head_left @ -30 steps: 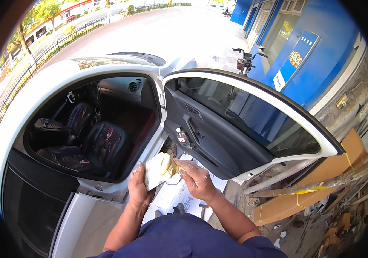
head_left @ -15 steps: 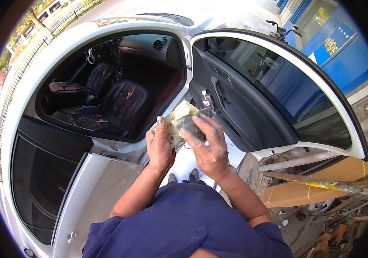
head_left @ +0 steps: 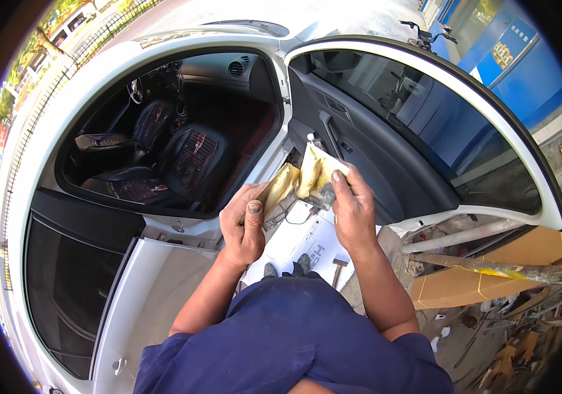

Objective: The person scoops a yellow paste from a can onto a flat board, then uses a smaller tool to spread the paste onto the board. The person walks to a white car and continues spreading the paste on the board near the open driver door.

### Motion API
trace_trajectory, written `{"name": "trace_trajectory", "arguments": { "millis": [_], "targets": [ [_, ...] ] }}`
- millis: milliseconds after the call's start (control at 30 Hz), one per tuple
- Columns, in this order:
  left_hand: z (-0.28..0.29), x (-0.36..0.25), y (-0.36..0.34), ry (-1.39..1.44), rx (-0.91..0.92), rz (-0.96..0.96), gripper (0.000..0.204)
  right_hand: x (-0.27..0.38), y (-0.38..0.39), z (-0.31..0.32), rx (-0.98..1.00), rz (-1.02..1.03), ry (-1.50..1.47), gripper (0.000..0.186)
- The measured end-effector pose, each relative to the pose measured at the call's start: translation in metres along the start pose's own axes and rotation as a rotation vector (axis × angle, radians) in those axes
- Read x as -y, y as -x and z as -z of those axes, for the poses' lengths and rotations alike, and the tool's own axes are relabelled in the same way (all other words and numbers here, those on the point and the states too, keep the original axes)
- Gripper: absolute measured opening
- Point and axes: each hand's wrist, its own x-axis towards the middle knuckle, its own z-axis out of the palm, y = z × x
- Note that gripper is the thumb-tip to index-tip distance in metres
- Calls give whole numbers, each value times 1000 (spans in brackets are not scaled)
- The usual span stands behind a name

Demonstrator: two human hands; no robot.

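Observation:
In front of my chest, above the gap of the open car door, my left hand [head_left: 243, 223] grips a flat piece smeared with yellow paste [head_left: 282, 188]. My right hand [head_left: 354, 207] has its thumb on top of a second pale yellow, flat piece [head_left: 328, 167], with thick yellow paste on its inner side. The two pieces nearly meet in the middle; whether they are joined I cannot tell. Something dark and shiny [head_left: 324, 196] shows under the right one. The fingers behind both pieces are mostly hidden.
The open front door [head_left: 373, 144] stands ahead to the right, with a small bottle [head_left: 312, 138] at its inner panel. Left are the car seats [head_left: 192, 154] and rear door [head_left: 156, 282]. A hammer [head_left: 339, 264] lies on white sheeting [head_left: 301, 236] by my feet; cardboard [head_left: 452, 292] lies right.
My hands have moved apart, and the yellow pieces are now spread open. My right hand, which was over the dark thing, has shifted right and grips the edge of its piece.

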Motion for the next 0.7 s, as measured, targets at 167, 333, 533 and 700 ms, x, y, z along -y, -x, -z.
{"name": "trace_trajectory", "arguments": {
  "millis": [167,333,533,700],
  "targets": [
    [-2,-11,-10,-122,73,-34,42,-6,12,-13,109,254,160,29],
    [-4,-18,-18,-160,16,108,41,-15,23,-21,260,588,389,30],
    [1,-8,-19,72,-220,210,49,-19,12,-10,429,651,458,28],
    [1,11,-14,649,-299,442,56,6,-3,17,99,400,-84,31]
  ]
}}
